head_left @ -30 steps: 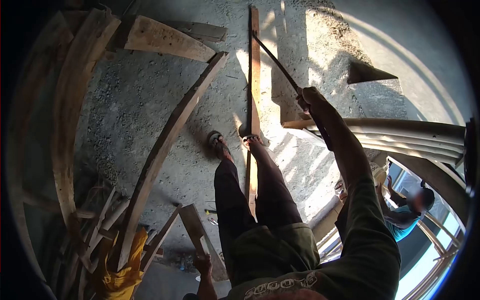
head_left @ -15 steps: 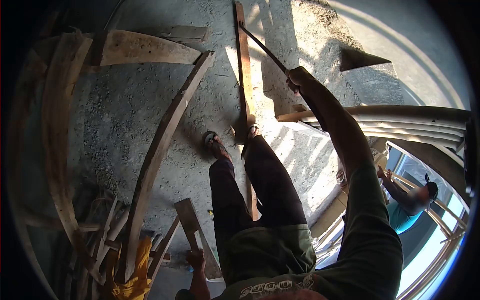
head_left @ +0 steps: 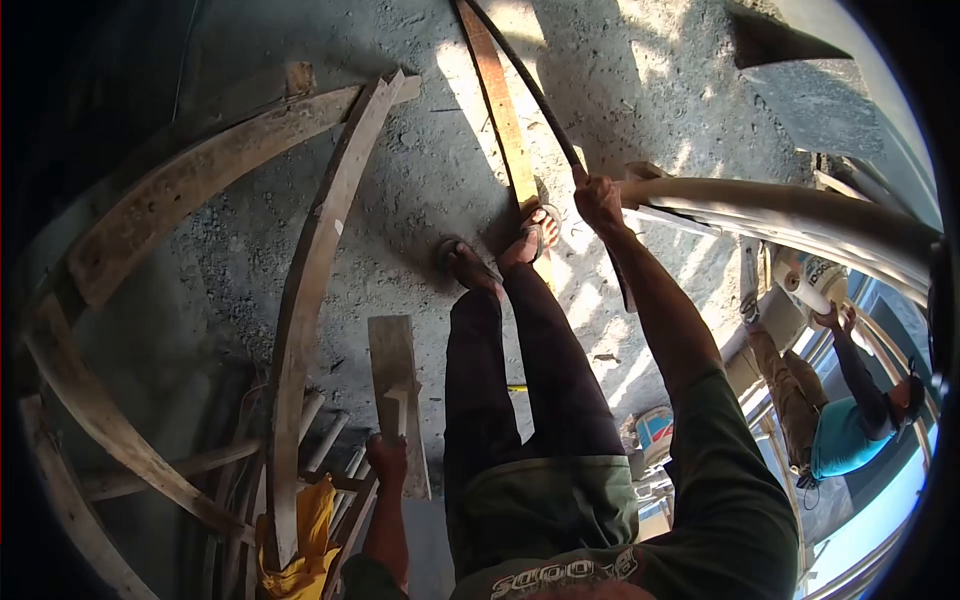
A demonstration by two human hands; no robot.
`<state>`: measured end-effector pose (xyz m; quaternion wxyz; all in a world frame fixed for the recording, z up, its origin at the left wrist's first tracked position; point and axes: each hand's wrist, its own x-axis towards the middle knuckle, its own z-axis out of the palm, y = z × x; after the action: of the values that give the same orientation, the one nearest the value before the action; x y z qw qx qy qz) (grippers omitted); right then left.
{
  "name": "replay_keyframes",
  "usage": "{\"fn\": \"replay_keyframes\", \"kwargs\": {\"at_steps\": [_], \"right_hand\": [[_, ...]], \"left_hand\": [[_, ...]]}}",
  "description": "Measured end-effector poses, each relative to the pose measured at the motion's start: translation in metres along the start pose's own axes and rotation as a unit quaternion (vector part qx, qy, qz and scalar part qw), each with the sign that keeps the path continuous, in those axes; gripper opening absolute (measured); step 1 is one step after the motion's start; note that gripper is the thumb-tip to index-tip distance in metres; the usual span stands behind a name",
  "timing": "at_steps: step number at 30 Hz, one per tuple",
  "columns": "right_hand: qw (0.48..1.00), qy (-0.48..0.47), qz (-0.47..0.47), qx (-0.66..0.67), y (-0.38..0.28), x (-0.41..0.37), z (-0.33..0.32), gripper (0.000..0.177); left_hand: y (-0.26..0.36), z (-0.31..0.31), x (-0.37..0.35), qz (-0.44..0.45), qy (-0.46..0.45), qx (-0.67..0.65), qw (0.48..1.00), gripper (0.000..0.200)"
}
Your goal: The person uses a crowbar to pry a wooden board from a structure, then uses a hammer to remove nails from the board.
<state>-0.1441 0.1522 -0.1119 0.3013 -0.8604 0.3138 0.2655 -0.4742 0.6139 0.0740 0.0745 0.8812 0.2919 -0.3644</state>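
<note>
My right hand (head_left: 599, 200) is closed around a long dark bar (head_left: 540, 98), which looks like a crowbar. The bar slants up beside a long wooden plank (head_left: 507, 120) on the floor, and its far end leaves the top of view. My foot in a sandal (head_left: 541, 232) rests on or right beside that plank. Low on the left, my left hand (head_left: 387, 458) is closed at a pale upright piece, perhaps a handle, in front of a short wooden board (head_left: 391, 350). How the two join cannot be made out.
Curved timbers (head_left: 318, 270) stand on the left, above a yellow cloth (head_left: 312, 530). Long pipes (head_left: 780, 205) jut in from the right. A person in a teal shirt (head_left: 850, 437) handles a white cylinder (head_left: 803, 288) there. A bucket (head_left: 655, 432) stands nearer me.
My view has shifted. My right hand with the bar has come lower and nearer my feet. My left hand and the short board sit higher in view. The other person shows more fully.
</note>
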Motion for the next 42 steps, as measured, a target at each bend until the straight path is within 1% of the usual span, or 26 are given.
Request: {"fn": "replay_keyframes", "kwargs": {"at_steps": [1,4,5,7,9,11,12,14,15,16,18,19,20,22,23,25,26,27,28,30,32,35,37,40,41,42], "right_hand": [[1.000,-0.027,0.010,-0.007,0.006,0.000,0.008,0.057],[0.999,-0.018,0.043,0.013,0.032,0.006,0.043,0.058],[1.000,-0.029,-0.007,-0.003,0.062,0.017,0.071,0.058],[0.998,-0.050,-0.011,0.025,0.074,0.018,0.084,0.057],[0.992,-0.081,0.048,0.088,0.084,0.028,0.099,0.056],[0.999,-0.028,0.027,0.023,0.092,0.026,0.114,0.054],[0.996,-0.041,0.072,0.034,0.082,0.026,0.112,0.053],[0.997,-0.057,0.058,0.003,0.109,0.044,0.154,0.050],[0.994,-0.053,0.095,0.020,0.109,0.049,0.155,0.049],[0.998,0.065,0.002,-0.023,0.135,0.061,0.191,0.043],[0.997,0.063,-0.033,0.023,0.146,0.079,0.197,0.044],[0.999,0.033,-0.008,0.027,0.150,0.079,0.197,0.045],[0.999,-0.013,0.030,0.042,0.144,0.076,0.182,0.045],[0.997,-0.037,0.020,0.057,0.150,0.073,0.175,0.045],[0.995,-0.043,0.044,0.078,0.135,0.064,0.148,0.044],[0.995,-0.026,-0.033,0.085,0.100,0.035,0.085,0.045],[0.992,-0.023,-0.106,0.063,0.088,0.026,0.063,0.048],[0.989,-0.028,-0.143,0.008,0.078,0.015,0.038,0.020],[0.989,-0.018,-0.143,0.008,0.059,0.010,0.013,0.026],[0.994,-0.025,-0.017,0.103,0.024,0.004,-0.023,0.042],[0.996,-0.061,0.021,0.059,0.006,0.000,-0.042,0.040],[0.996,-0.050,0.026,0.066,-0.015,-0.006,-0.060,0.039],[0.995,-0.054,0.045,0.066,-0.030,-0.008,-0.070,0.038],[0.994,-0.056,0.069,0.071,-0.044,-0.012,-0.074,0.035],[0.993,-0.063,0.072,0.068,-0.050,-0.014,-0.077,0.033],[0.993,-0.068,0.074,0.064,-0.055,-0.017,-0.081,0.031]], "left_hand": [[0.021,-0.010,0.015,0.019,0.002,-0.001,1.000,0.041],[0.066,-0.019,0.068,0.087,0.010,0.015,0.996,0.043],[0.081,-0.019,0.087,0.111,0.013,0.011,0.994,0.043],[0.113,-0.019,0.121,0.138,0.020,0.015,0.990,0.042],[0.157,-0.019,0.152,0.226,0.074,0.036,0.971,0.041],[0.197,-0.018,0.176,0.241,0.071,0.035,0.967,0.041],[0.212,-0.017,0.186,0.252,0.067,0.027,0.965,0.041],[0.243,-0.009,0.207,0.250,0.060,0.043,0.966,0.041],[0.247,-0.004,0.214,0.246,0.053,0.050,0.967,0.041],[0.252,0.002,0.219,0.242,0.056,0.058,0.967,0.041],[0.265,0.011,0.237,0.313,0.063,0.059,0.946,0.041],[0.271,0.015,0.242,0.319,0.063,0.060,0.944,0.041],[0.277,0.019,0.242,0.317,0.053,0.064,0.945,0.041],[0.301,0.022,0.250,0.309,0.034,0.052,0.949,0.041],[0.310,0.024,0.254,0.317,0.036,0.052,0.946,0.043],[0.330,0.031,0.262,0.323,0.032,0.042,0.945,0.045],[0.336,0.032,0.263,0.338,0.029,0.040,0.940,0.046],[0.352,0.038,0.275,0.364,0.037,0.030,0.930,0.046],[0.363,0.048,0.287,0.378,0.033,0.008,0.925,0.047],[0.396,0.060,0.301,0.391,0.024,0.000,0.920,0.049],[0.432,0.075,0.323,0.426,0.038,-0.032,0.903,0.048],[0.493,0.078,0.359,0.477,0.048,-0.019,0.877,0.045],[0.532,0.072,0.383,0.473,0.044,-0.016,0.880,0.046],[0.581,0.057,0.422,0.515,0.097,-0.038,0.851,0.050],[0.599,0.045,0.428,0.484,0.065,-0.039,0.872,0.049],[0.613,0.039,0.440,0.492,0.066,-0.052,0.867,0.047]]}}
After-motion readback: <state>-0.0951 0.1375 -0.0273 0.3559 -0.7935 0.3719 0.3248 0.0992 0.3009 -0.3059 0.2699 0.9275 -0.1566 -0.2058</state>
